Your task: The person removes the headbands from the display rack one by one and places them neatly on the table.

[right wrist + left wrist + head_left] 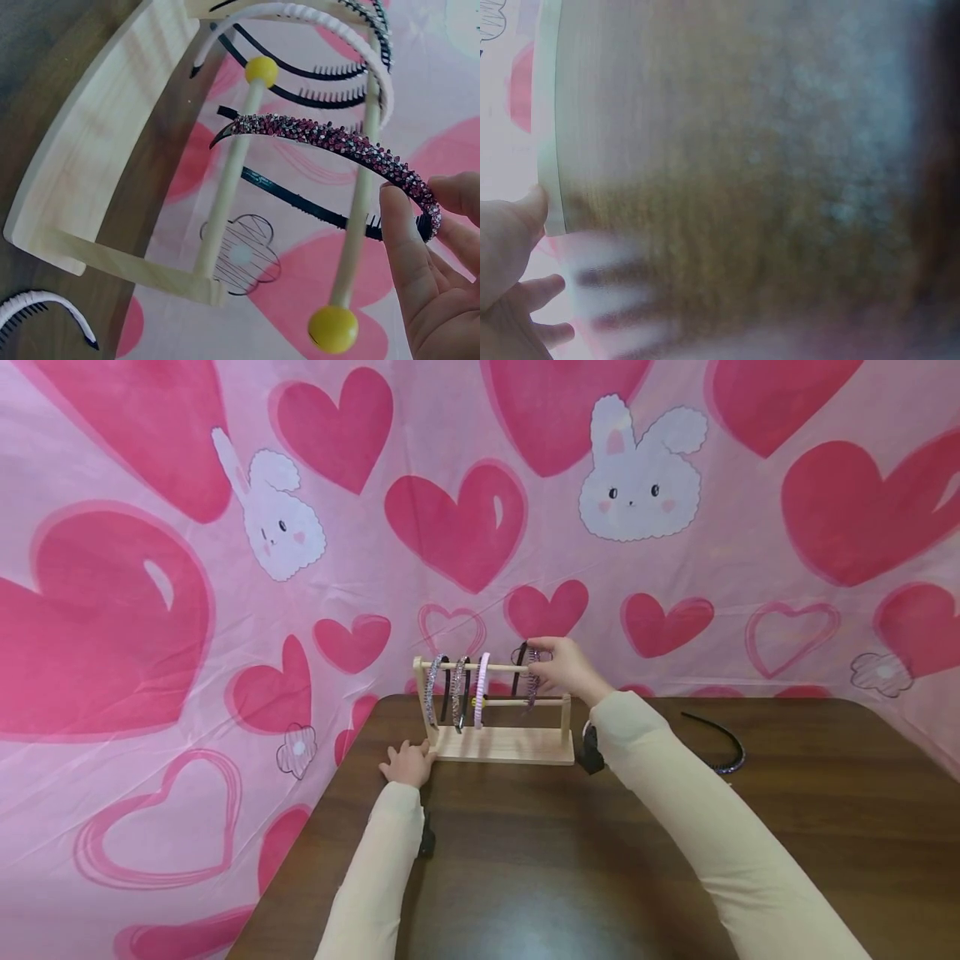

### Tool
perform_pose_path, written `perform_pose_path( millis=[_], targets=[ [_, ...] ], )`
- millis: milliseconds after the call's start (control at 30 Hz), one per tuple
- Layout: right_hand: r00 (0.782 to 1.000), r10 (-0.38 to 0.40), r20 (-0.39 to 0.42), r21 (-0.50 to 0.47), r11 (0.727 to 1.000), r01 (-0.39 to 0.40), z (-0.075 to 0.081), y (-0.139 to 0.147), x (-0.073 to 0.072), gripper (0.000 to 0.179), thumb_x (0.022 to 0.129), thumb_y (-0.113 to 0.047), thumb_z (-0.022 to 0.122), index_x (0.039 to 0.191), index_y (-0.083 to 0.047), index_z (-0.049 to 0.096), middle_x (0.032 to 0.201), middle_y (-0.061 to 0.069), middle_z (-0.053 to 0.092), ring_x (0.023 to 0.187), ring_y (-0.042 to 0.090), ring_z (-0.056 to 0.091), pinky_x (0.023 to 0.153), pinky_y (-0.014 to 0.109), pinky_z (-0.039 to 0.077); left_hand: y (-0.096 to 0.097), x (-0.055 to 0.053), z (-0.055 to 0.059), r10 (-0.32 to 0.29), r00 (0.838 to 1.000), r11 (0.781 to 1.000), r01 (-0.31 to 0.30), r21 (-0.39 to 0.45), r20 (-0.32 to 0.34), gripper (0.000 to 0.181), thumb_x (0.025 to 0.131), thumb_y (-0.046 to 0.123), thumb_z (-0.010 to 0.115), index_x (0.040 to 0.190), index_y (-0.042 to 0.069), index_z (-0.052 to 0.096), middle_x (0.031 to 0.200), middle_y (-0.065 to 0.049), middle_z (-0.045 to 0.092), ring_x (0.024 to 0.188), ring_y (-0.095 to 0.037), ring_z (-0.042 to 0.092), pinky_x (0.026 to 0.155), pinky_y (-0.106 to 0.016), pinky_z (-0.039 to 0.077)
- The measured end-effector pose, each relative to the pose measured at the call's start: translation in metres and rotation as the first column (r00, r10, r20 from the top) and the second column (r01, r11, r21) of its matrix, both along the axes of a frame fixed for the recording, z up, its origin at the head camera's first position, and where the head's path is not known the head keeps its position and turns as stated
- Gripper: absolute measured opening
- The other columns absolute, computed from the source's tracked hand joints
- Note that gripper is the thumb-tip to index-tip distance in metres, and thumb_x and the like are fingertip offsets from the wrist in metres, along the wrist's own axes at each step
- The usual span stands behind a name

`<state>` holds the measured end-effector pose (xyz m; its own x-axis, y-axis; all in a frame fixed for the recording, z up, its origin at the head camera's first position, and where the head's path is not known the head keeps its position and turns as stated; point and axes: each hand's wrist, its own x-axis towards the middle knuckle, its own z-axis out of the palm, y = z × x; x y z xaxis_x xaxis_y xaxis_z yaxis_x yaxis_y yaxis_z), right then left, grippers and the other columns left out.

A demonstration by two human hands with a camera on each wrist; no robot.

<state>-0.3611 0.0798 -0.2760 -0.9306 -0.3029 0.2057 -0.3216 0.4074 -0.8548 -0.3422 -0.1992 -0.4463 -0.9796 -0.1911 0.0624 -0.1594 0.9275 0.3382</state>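
Observation:
My right hand (562, 670) pinches a headband (330, 139) covered in dark pink and silver beads, thumb and fingers at its curved top. This headband straddles the upper rod (360, 202) of a wooden rack, near the end with the yellow ball. A pale pink headband (482, 692) and two glittery headbands, one silver (431, 689) and one darker (459, 697), hang farther left on the rod. At the left end of the rack's base (517, 748), my left hand (407, 765) rests with fingers spread. Its thumb touches the base's edge in the left wrist view.
On the brown table (525, 860), a dark headband (733, 745) lies right of the rack. Another, whitish headband (64, 301) lies beside the base in the right wrist view. A pink heart-and-rabbit cloth (450, 435) hangs behind the table.

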Motion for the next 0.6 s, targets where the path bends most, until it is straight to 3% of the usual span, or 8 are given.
perform_pose_path(
  millis=[367,600],
  targets=[
    [0.999,-0.001,-0.053,0.013,1.0,0.001,0.014,0.013,0.006,0.05,0.084,0.002,0.057,0.133,0.006,0.044,0.115,0.026,0.049,0.054,0.022,0.062,0.058,0.038,0.053,-0.001,-0.001,0.0,0.002,1.0,1.0,-0.002,0.017,-0.007,0.045,0.093,0.036,0.051,0.134,0.016,0.051,0.135,-0.021,0.04,0.126,-0.049,0.022,0.089,-0.066,0.022],
    [0.999,-0.022,-0.031,-0.002,1.0,0.022,0.02,0.025,0.008,0.05,0.087,0.0,0.058,0.135,0.002,0.043,0.128,0.022,0.045,0.055,0.02,0.062,0.061,0.037,0.053,0.0,-0.001,0.0,0.006,1.0,1.0,-0.006,0.015,-0.001,0.045,0.093,0.035,0.051,0.134,0.016,0.05,0.135,-0.021,0.04,0.126,-0.049,0.022,0.089,-0.065,0.023]
  ],
)
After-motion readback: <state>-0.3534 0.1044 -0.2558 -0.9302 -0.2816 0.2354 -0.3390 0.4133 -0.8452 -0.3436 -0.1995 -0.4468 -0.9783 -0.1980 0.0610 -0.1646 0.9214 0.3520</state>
